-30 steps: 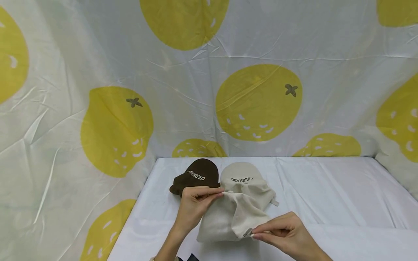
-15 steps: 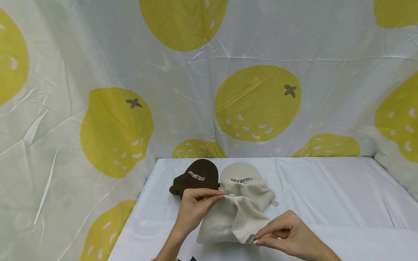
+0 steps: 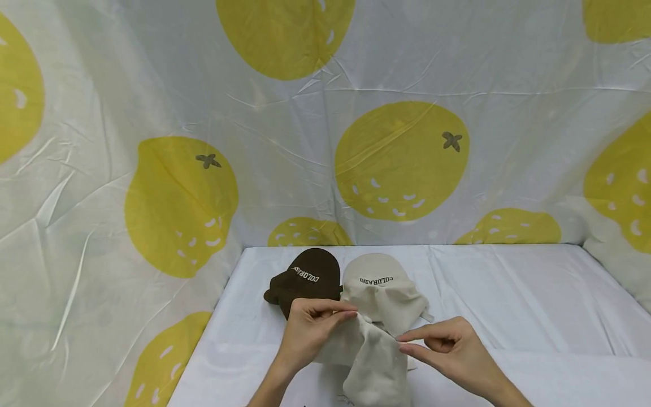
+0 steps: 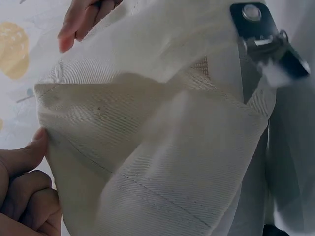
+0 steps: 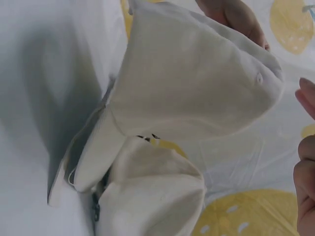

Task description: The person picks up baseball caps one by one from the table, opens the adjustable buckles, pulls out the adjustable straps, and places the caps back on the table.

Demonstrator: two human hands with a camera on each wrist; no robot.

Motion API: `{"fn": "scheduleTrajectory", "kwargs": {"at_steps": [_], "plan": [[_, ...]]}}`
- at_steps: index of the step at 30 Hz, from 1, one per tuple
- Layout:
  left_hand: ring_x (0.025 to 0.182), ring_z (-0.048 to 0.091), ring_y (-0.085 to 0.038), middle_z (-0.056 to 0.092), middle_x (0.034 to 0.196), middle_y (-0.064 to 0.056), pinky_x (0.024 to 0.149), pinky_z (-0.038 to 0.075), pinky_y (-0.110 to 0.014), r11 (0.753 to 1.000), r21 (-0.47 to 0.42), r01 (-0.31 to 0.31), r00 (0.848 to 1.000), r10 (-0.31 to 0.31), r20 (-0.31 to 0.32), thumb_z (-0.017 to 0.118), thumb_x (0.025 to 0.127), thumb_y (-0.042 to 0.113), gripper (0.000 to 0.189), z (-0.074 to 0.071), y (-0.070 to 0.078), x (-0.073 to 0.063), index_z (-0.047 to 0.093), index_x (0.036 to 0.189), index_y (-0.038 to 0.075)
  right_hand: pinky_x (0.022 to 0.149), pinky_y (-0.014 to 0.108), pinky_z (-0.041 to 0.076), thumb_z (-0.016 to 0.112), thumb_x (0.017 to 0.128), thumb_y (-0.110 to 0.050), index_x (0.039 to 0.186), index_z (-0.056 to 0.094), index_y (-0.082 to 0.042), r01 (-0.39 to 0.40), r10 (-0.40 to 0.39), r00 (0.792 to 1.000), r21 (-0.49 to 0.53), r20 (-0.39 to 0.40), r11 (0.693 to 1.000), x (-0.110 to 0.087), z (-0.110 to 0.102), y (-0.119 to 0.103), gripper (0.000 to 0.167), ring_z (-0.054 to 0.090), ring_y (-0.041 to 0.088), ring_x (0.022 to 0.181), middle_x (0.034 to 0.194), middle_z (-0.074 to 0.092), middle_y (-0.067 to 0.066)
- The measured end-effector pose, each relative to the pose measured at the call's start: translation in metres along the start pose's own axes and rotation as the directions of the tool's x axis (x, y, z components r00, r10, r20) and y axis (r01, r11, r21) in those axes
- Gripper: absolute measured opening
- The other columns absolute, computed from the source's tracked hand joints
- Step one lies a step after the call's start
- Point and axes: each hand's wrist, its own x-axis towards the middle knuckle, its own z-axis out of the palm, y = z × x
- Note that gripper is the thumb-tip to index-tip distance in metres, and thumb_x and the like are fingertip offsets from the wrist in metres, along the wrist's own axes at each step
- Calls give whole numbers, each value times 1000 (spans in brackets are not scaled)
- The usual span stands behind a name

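A beige baseball cap hangs in loose folds from my left hand, which pinches its upper edge between thumb and fingers. Dark lettering shows at its lower end. Beside it, on the right, is my right hand, thumb and index finger a little apart. In the right wrist view a gap separates the right hand from the held cap. A metal buckle on a strap shows in the left wrist view. Behind lie a second beige cap and a dark brown cap, both lettered COLORADO.
White cloth covers the table, which extends to the right of the caps. A lemon-print curtain hangs along the back and both sides.
My right hand has moved up from the cap's lettered lower part and let go of it. The cap's loose part has swung down toward me. My left hand has shifted slightly right, still pinching.
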Motion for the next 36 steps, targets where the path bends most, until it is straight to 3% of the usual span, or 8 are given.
{"fn": "scheduleTrajectory", "kwargs": {"at_steps": [5,9,14,21,36], "plan": [[53,32,6,65,58,-17,47,34,-17,999,-2,-47,999,47,5,82,85,4,5,3,2,-1,82,89,0,42,12,24,78,81,14,107,81,-5,-49,46,994,-30,-95,998,3,9,-3,32,16,14,46,49,21,-1],[54,33,7,68,59,-15,48,38,-16,997,3,-80,997,80,19,82,86,5,6,6,4,-1,82,90,-1,40,13,24,78,83,13,108,81,-3,-84,82,987,-11,-140,996,4,16,-5,30,18,15,43,46,26,1],[59,44,7,78,78,-15,56,48,-16,995,-4,-101,994,101,38,82,86,5,8,8,6,-1,82,90,-2,39,14,25,76,83,15,109,79,2,-86,87,981,13,-175,996,4,21,-5,29,20,16,43,44,33,2],[66,58,3,79,82,-16,59,54,-18,995,-14,-103,994,103,45,81,87,2,9,11,8,-2,81,91,-5,39,14,26,76,82,16,108,80,2,-73,77,978,28,-195,997,3,24,-5,30,20,16,43,44,40,2],[66,60,1,79,82,-15,59,55,-20,991,-7,-130,990,131,47,81,86,1,6,13,7,-2,81,90,-4,39,14,27,73,82,21,109,79,3,-18,31,984,75,-174,997,2,27,1,33,20,15,41,46,50,-1]]}}
